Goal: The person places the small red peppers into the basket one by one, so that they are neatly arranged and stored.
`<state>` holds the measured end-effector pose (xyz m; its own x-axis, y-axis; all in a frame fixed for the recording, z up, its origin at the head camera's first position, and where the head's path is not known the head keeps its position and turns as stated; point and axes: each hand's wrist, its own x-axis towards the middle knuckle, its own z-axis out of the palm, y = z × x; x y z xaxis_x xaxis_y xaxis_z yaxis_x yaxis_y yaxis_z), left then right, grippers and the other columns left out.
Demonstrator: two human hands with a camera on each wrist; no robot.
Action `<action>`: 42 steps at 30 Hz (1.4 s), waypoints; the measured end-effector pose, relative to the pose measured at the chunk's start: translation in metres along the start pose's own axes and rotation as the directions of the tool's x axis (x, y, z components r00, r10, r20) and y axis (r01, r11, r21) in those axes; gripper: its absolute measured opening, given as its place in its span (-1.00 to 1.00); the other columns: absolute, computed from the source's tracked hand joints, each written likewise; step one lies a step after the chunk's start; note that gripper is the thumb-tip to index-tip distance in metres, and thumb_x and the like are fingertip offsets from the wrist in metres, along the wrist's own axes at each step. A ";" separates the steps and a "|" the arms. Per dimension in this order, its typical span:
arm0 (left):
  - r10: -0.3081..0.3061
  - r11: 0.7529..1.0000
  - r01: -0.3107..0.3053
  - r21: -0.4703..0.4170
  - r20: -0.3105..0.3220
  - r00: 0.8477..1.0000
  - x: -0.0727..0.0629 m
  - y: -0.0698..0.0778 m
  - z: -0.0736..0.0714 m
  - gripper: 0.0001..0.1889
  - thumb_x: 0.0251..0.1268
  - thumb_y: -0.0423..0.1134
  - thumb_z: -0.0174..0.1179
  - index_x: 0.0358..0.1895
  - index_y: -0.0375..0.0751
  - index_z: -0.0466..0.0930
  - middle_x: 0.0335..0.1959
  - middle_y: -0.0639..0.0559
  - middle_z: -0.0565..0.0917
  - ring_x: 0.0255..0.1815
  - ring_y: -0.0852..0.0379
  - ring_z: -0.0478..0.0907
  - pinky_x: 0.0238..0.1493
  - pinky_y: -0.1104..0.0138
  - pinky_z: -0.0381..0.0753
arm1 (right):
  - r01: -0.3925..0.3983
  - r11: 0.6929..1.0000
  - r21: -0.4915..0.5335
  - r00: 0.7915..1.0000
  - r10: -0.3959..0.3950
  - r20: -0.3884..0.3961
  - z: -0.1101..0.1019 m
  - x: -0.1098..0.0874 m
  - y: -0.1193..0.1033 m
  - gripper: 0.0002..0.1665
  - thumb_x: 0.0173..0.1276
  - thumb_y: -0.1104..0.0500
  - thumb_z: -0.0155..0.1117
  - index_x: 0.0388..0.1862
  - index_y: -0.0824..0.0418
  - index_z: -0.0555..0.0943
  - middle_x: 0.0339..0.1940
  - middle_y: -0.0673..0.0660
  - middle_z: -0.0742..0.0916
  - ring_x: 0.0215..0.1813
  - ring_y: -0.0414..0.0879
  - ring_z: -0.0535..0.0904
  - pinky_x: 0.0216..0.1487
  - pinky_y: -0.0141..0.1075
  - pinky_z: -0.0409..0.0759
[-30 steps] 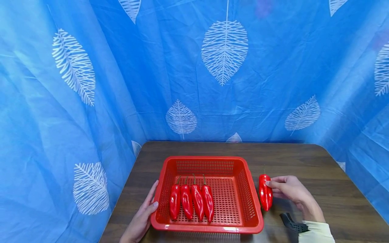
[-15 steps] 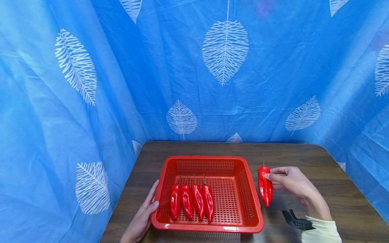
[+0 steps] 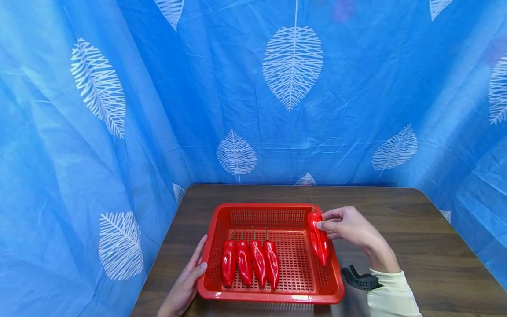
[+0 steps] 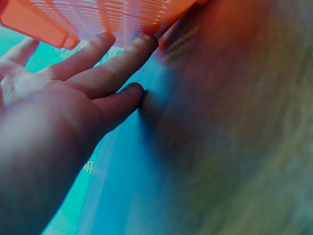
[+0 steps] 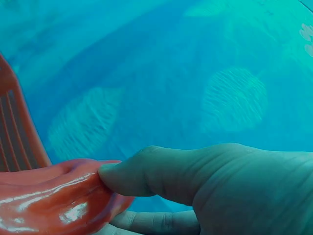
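Observation:
My right hand pinches a glossy red chili pepper between thumb and fingers. It holds the pepper stem up, over the right side of a red plastic basket. In the right wrist view, the thumb presses on the pepper. Several more red chili peppers lie side by side in the basket's left half, stems toward the back. My left hand rests against the basket's left side with fairly straight fingers. The left wrist view shows those fingers touching the slotted basket wall.
The basket stands on a dark wood-grain table. A blue curtain with white leaf prints hangs behind and at both sides. A black bracket is fixed at the right wrist, by the pale sleeve.
My right hand has lifted the chili pepper from the table right of the basket and carried it left over the basket's right side. The left hand and basket have stayed put.

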<state>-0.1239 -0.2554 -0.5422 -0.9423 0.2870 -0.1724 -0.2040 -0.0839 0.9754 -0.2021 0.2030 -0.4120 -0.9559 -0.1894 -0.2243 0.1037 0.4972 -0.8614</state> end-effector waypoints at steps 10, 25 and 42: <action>-0.003 1.000 0.003 -0.009 0.007 1.000 0.000 0.000 -0.001 -0.16 0.76 -0.13 0.01 0.84 0.28 -0.30 0.87 -0.12 -0.23 0.83 -0.42 -0.14 0.51 -0.04 0.59 | 0.026 1.000 -0.015 0.998 -0.025 0.056 0.042 0.019 -0.019 -0.59 0.41 0.22 0.55 0.13 0.45 0.72 -0.14 0.19 0.86 -0.18 -0.02 0.84 -0.04 0.00 0.89; -0.023 1.000 0.023 -0.010 -0.028 0.999 0.000 0.001 0.000 -0.17 0.75 -0.10 0.04 0.84 0.29 -0.24 0.87 -0.13 -0.18 0.83 -0.42 -0.11 0.53 -0.11 0.56 | -0.069 0.997 -0.040 0.987 0.074 0.145 0.090 0.048 0.000 -0.83 0.38 0.22 0.60 -0.18 0.29 0.78 -0.30 0.14 0.84 -0.32 -0.05 0.80 -0.11 -0.05 0.90; -0.029 1.000 0.029 -0.001 -0.036 0.999 -0.001 0.002 0.001 -0.16 0.73 -0.11 0.06 0.84 0.30 -0.22 0.87 -0.12 -0.16 0.82 -0.42 -0.07 0.50 -0.09 0.60 | -0.134 0.973 -0.187 0.981 0.157 0.117 0.101 0.049 0.011 -0.78 0.36 0.18 0.63 -0.30 0.24 0.72 -0.37 0.14 0.79 -0.34 -0.04 0.77 -0.17 -0.13 0.88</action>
<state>-0.1229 -0.2547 -0.5394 -0.9449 0.2548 -0.2055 -0.2314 -0.0761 0.9699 -0.2200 0.1132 -0.4787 -0.8890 -0.2063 -0.4087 0.1774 0.6677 -0.7230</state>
